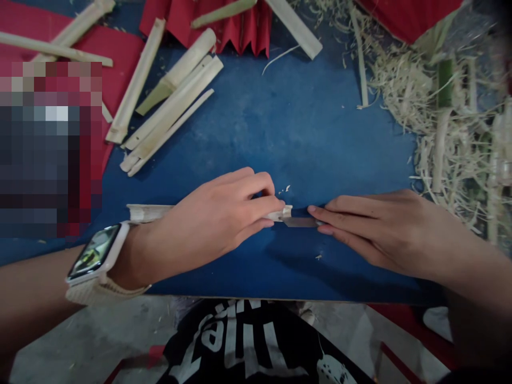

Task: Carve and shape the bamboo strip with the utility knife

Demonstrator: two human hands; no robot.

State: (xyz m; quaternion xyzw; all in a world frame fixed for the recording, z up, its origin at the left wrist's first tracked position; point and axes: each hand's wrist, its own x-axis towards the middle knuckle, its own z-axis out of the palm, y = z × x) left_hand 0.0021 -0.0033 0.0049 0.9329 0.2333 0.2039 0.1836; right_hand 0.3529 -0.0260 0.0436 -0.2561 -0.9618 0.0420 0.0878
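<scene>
A pale split bamboo strip (149, 213) lies lengthwise near the front edge of the blue table. My left hand (236, 205) presses over it with bent fingers, gripping it close to its right end and hiding its middle. From the right, my right hand (368, 221) pinches a flat metal blade (299, 222) between thumb and fingers. The blade's tip meets the strip's right end, just beside my left fingertips. Its handle, if it has one, is hidden by my right fingers. Small pale shavings (287, 188) lie just beyond the strip's end.
Split bamboo pieces (176, 109) lie at the back left, near folded red paper (248, 29). A heap of curly bamboo shavings (404, 88) spreads along the right side. The blue table's (280, 120) front edge runs close to my body. A blurred patch covers the far left.
</scene>
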